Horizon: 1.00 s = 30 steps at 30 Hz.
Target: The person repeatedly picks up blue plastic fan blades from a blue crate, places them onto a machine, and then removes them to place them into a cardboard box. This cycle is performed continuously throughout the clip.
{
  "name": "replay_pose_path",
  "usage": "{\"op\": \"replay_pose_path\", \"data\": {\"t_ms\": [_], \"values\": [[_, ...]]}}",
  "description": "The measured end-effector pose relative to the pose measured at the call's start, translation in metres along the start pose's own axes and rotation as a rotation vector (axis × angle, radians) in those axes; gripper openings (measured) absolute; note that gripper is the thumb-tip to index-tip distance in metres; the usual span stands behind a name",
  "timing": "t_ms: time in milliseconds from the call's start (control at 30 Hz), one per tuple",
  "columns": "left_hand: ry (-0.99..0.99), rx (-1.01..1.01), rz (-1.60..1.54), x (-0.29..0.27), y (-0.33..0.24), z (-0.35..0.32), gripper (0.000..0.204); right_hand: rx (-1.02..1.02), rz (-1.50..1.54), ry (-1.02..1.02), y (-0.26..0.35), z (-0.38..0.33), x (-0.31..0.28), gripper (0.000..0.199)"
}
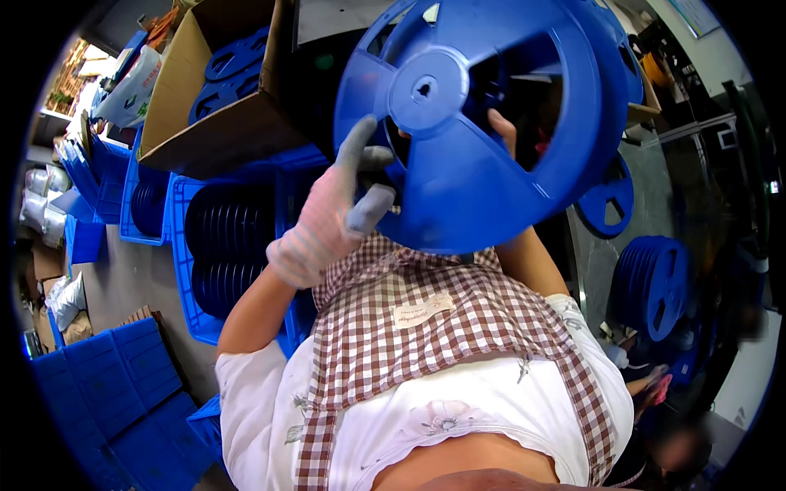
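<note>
A large blue plastic reel [475, 188], with a round hub and wide cut-out windows, is held up in front of my chest. My right hand [503, 131] is mostly hidden behind it; its bare fingers show through a window, gripping the reel from the back. My left hand [323, 217], in a light glove with grey fingertips, is at the reel's left edge. Its fingers are apart, and I cannot tell whether they touch the rim.
At the left, a cardboard box [205, 135] holds blue reels, above a blue crate [184, 270] packed with dark discs. A stack of blue reels [655, 286] stands on the right, near a loose reel [610, 200]. Another person's hand [651, 380] shows at lower right.
</note>
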<state>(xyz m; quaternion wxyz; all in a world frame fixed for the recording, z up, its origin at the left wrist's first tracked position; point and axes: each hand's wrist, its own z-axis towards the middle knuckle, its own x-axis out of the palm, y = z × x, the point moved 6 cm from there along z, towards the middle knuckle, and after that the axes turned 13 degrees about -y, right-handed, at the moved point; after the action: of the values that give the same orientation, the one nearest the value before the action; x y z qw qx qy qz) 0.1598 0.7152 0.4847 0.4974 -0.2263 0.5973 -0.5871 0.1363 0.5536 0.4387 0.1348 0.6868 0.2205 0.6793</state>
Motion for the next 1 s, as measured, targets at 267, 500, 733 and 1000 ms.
{"op": "replay_pose_path", "data": {"t_ms": [267,500,733,1000], "values": [[0.112,-0.176,-0.828,0.03,0.023,0.038,0.092,-0.653,-1.115,-0.158,0.0,0.019,0.004,0.08],[0.275,-0.081,-1.246,0.028,0.061,0.02,0.069,-0.679,-1.123,-0.261,-0.01,0.043,-0.022,0.072],[0.08,-0.015,-1.074,0.019,0.073,0.008,0.053,-0.598,-1.181,-0.24,-0.017,0.047,-0.015,0.063],[-0.169,0.238,-0.672,0.021,0.094,0.026,0.066,-0.603,-1.075,-0.222,-0.008,0.037,0.013,0.059]]}}
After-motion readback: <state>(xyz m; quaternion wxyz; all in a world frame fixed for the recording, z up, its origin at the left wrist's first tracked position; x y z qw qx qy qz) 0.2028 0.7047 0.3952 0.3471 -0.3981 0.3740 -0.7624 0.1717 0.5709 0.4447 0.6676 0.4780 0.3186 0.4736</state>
